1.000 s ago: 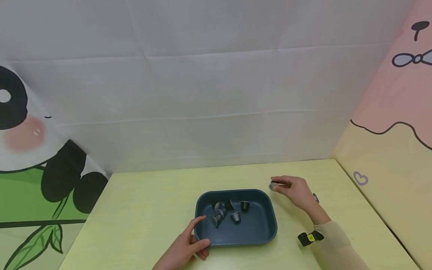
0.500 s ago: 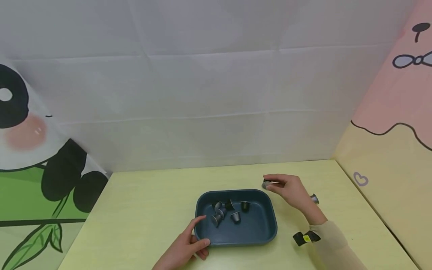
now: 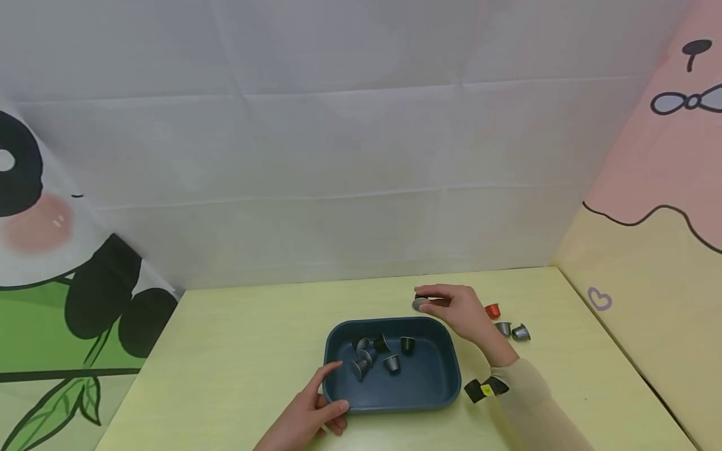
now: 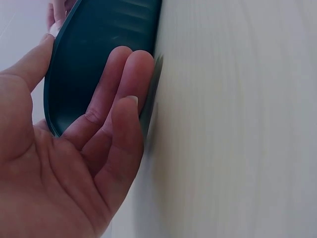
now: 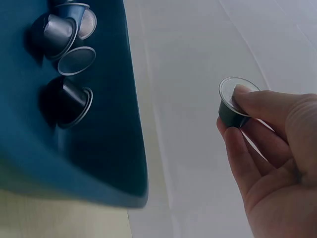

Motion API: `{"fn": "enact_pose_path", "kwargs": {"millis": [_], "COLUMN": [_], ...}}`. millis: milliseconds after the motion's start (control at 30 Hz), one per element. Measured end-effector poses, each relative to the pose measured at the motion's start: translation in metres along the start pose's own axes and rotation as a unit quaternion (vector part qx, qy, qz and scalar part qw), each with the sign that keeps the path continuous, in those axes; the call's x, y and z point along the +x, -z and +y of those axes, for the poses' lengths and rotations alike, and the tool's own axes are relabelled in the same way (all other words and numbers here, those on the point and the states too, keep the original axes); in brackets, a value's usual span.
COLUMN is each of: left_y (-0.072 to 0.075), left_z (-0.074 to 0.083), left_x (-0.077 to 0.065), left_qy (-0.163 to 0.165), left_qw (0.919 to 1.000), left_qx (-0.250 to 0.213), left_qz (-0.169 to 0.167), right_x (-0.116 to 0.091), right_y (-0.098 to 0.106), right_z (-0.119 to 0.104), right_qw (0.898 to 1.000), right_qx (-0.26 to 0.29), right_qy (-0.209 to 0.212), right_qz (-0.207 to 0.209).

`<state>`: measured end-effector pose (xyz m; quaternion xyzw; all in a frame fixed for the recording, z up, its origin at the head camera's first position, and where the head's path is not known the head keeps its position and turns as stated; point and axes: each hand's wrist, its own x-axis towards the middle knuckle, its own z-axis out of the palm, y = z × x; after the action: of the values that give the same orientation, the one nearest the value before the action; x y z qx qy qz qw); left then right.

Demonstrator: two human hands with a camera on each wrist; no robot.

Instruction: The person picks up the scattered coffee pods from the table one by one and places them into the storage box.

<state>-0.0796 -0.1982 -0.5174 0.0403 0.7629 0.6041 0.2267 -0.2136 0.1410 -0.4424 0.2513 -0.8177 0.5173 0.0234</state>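
My right hand (image 3: 459,316) pinches a dark green coffee capsule (image 5: 232,114) between thumb and fingertips, its silver lid against the thumb. In the head view that hand is just behind the back right part of a dark blue tray (image 3: 417,391). The left hand (image 3: 310,410) holds the tray at its front left corner, index finger over the left rim and thumb at the front edge. Several grey and black capsules (image 3: 392,364) lie inside the tray, mostly grouped towards its left and back.
Right of the tray, behind the right forearm, lie a red capsule (image 3: 493,311) and two silver-grey capsules (image 3: 521,332). The pale yellow table (image 3: 237,351) meets a white cloth wall (image 3: 338,238) at the back and a printed panel (image 3: 637,300) on the right.
The right hand has moved left with the capsule, from right of the tray to its back rim. This uncovers the red capsule and one grey capsule. My left hand stays put.
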Motion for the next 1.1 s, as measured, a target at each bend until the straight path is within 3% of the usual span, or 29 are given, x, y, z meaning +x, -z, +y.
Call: {"fn": "enact_pose_path", "kwargs": {"millis": [467,800,933,1100], "left_y": [-0.001,-0.001,-0.001,0.000], "left_z": [0.004,0.005,0.004,0.002], "left_x": [-0.002,-0.001,0.000,0.000], "left_qy": [0.009,0.015,0.010,0.003], "left_qw": [0.9999,0.9998,0.9998,0.9999], "left_qx": [0.011,0.014,0.015,0.012], "left_qz": [0.001,0.006,0.006,0.004], "right_x": [0.015,0.018,0.023,0.027], "right_y": [-0.029,-0.030,-0.039,-0.053], "right_z": [0.000,-0.033,-0.014,0.016], "right_qw": [0.998,0.995,0.992,0.991], "right_qx": [0.060,0.092,0.121,0.129], "right_qy": [-0.013,-0.027,-0.019,-0.007], "right_qz": [-0.007,-0.010,-0.008,-0.039]}}
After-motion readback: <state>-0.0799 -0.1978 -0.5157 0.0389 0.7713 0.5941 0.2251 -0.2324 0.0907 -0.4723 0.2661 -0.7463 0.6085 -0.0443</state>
